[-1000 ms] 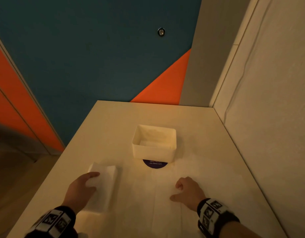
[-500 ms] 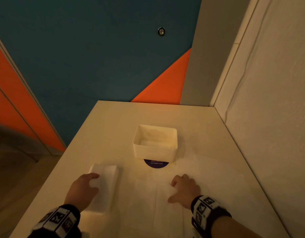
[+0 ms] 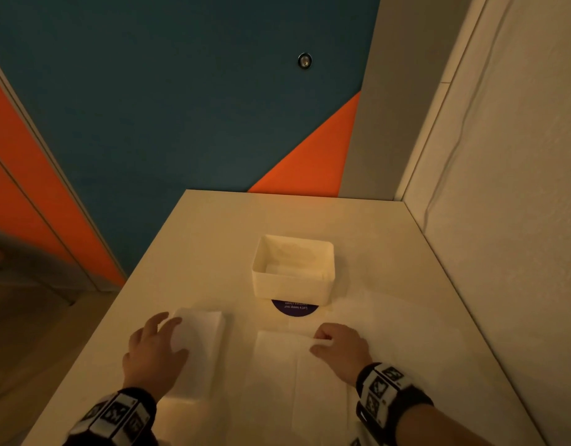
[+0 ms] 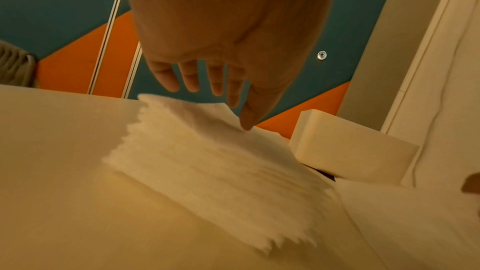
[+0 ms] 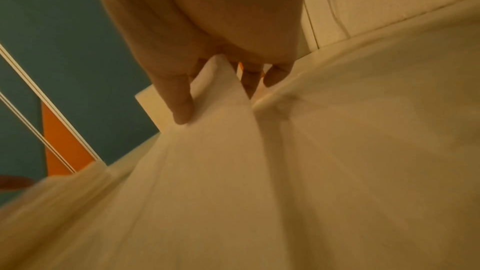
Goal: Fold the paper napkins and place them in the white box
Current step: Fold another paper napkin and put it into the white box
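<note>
A stack of white paper napkins lies at the table's near left. My left hand rests over it with straight, spread fingers, the thumb tip touching the top sheet. A single unfolded napkin is spread at the near middle. My right hand pinches its far edge between thumb and fingers and lifts it off the table. The white box stands behind, with folded napkins on its floor.
The cream table meets a white wall on the right; its left edge drops to the floor. A dark round sticker shows under the box's near side. A teal and orange wall stands behind.
My right hand slid left along the spread napkin, took its far edge and raised it. The left hand stayed on the stack, fingers spreading slightly.
</note>
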